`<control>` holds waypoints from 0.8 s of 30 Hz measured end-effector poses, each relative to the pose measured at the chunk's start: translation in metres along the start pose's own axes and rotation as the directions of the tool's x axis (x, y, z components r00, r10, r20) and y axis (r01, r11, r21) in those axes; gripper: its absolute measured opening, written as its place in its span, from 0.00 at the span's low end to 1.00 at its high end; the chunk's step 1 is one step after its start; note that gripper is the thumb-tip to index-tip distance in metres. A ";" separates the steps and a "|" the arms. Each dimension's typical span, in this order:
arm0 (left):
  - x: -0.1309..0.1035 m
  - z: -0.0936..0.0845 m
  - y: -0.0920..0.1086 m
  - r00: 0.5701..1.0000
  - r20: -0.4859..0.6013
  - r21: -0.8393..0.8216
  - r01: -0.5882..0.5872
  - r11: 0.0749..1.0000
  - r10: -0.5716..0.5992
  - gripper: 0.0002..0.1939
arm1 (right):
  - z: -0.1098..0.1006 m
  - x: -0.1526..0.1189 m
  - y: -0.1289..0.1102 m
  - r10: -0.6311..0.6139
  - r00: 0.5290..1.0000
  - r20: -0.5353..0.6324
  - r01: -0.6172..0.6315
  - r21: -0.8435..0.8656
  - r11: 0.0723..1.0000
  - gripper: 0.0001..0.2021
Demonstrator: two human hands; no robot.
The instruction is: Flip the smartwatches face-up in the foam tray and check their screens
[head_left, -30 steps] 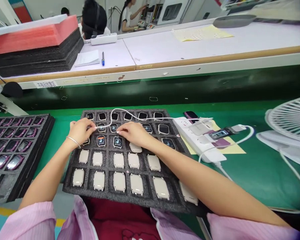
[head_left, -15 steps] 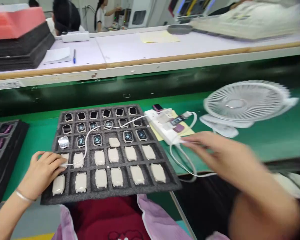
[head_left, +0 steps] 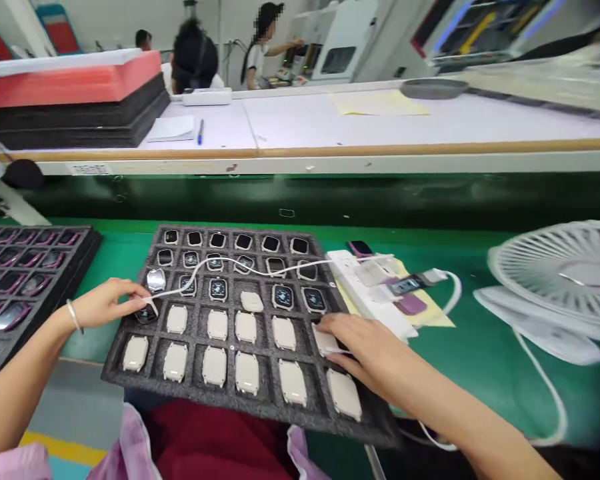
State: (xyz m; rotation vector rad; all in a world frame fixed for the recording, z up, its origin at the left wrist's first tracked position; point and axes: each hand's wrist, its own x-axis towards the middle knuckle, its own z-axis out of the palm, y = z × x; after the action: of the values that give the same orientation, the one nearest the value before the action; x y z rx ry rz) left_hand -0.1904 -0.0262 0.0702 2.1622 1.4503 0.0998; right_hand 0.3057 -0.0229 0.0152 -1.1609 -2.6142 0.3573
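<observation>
A dark foam tray [head_left: 230,400] of smartwatches lies before me, some with screens up, the nearer rows mostly with pale backs up. My left hand [head_left: 111,303] pinches a dark-faced smartwatch [head_left: 146,313] at the tray's left side. The end of a white charging cable [head_left: 260,269] meets those fingers, and the cable runs across the tray toward a white power strip [head_left: 365,293]. On the right side, my right hand [head_left: 363,340] closes over a pale-backed watch [head_left: 324,339], with a second white charging cable [head_left: 339,351] between thumb and fingers. Its end is partly hidden.
Right of the power strip stands a white fan [head_left: 565,273]. A purple watch [head_left: 360,249] and a plugged-in USB meter [head_left: 410,283] lie near the strip. Another tray [head_left: 93,247] of purple watches sits left. A raised shelf [head_left: 290,127] crosses behind; people are beyond it.
My right hand has moved left from the power strip onto the tray's right side. The watch at my left hand now shows its dark face instead of its back. The view has shifted.
</observation>
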 end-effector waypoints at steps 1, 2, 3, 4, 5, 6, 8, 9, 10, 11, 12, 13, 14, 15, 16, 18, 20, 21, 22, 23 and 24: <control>0.001 0.001 0.000 0.998 0.057 -0.042 -0.010 0.999 0.012 0.23 | -0.001 0.001 0.004 -0.008 1.000 0.022 0.008 0.020 1.000 0.11; 0.002 0.002 0.000 0.995 0.096 -0.071 -0.018 0.997 0.025 0.23 | -0.001 0.002 0.008 0.005 0.999 0.037 -0.007 0.056 0.998 0.12; 0.004 0.003 0.000 0.994 0.104 -0.087 -0.017 0.996 0.026 0.24 | -0.002 0.001 0.014 0.039 0.998 0.051 -0.044 0.107 0.993 0.13; 0.005 0.005 -0.001 0.994 0.107 -0.098 -0.012 0.995 0.022 0.25 | -0.003 0.000 0.020 0.091 0.994 0.061 -0.100 0.169 0.981 0.14; 0.006 0.007 -0.003 0.993 0.118 -0.105 -0.001 0.994 0.013 0.26 | -0.003 -0.002 0.028 0.151 0.986 0.072 -0.164 0.237 0.958 0.16; 0.007 0.008 -0.005 0.992 0.130 -0.112 0.011 0.994 0.004 0.27 | -0.002 -0.003 0.035 0.210 0.974 0.087 -0.226 0.301 0.926 0.17; 0.009 0.009 -0.008 0.986 0.166 -0.126 0.024 0.992 -0.003 0.28 | 0.003 -0.007 0.048 0.283 0.951 0.123 -0.309 0.396 0.865 0.20; 0.009 0.010 -0.010 0.984 0.177 -0.129 0.024 0.991 0.000 0.27 | 0.005 -0.008 0.053 0.292 0.945 0.145 -0.326 0.422 0.846 0.20; 0.010 0.010 -0.011 0.983 0.182 -0.129 0.019 0.991 0.004 0.26 | 0.009 -0.009 0.057 0.287 0.943 0.171 -0.333 0.433 0.837 0.21; 0.011 0.011 -0.012 0.983 0.185 -0.125 0.013 0.992 0.011 0.25 | 0.012 -0.010 0.059 0.276 0.941 0.195 -0.335 0.434 0.836 0.21; 0.012 0.011 -0.013 0.982 0.186 -0.117 0.006 0.993 0.016 0.25 | 0.015 -0.010 0.061 0.267 0.942 0.206 -0.332 0.431 0.839 0.21; 0.013 0.012 -0.013 0.983 0.183 -0.106 -0.002 0.994 0.022 0.24 | 0.018 -0.011 0.062 0.263 0.942 0.206 -0.329 0.426 0.843 0.22; 0.014 0.012 -0.013 0.984 0.176 -0.092 -0.010 0.996 0.026 0.24 | 0.021 -0.011 0.063 0.266 0.943 0.198 -0.326 0.417 0.848 0.22; 0.014 0.013 -0.013 0.986 0.166 -0.077 -0.016 0.997 0.029 0.25 | 0.024 -0.010 0.064 0.269 0.945 0.187 -0.324 0.407 0.854 0.23; 0.014 0.014 -0.013 0.988 0.153 -0.062 -0.020 0.998 0.029 0.25 | 0.026 -0.010 0.065 0.268 0.947 0.178 -0.318 0.397 0.861 0.23; 0.014 0.016 -0.014 0.991 0.129 -0.039 -0.023 0.999 0.028 0.24 | 0.029 -0.008 0.064 0.254 0.951 0.174 -0.303 0.381 0.874 0.24; 0.013 0.017 -0.015 0.993 0.115 -0.033 -0.027 0.999 0.031 0.24 | 0.027 -0.004 0.060 0.251 0.953 0.167 -0.297 0.371 0.880 0.25; 0.013 0.018 -0.016 0.993 0.112 -0.036 -0.032 0.999 0.036 0.24 | 0.025 0.000 0.057 0.261 0.951 0.164 -0.304 0.367 0.879 0.25; 0.014 0.018 -0.017 0.993 0.114 -0.038 -0.038 0.999 0.042 0.24 | 0.021 0.005 0.052 0.276 0.946 0.170 -0.320 0.361 0.876 0.26; 0.015 0.017 -0.018 0.992 0.116 -0.037 -0.043 0.998 0.047 0.25 | 0.016 0.010 0.047 0.291 0.938 0.187 -0.340 0.351 0.872 0.27; 0.016 0.017 -0.019 0.992 0.115 -0.032 -0.046 0.998 0.049 0.25 | 0.011 0.017 0.042 0.310 0.929 0.201 -0.363 0.340 0.868 0.28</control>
State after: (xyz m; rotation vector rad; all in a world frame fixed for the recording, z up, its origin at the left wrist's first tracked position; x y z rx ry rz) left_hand -0.1938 -0.0130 0.0435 2.1421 1.3247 0.0118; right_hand 0.3200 0.0154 -0.0061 -1.4904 -2.2943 0.9929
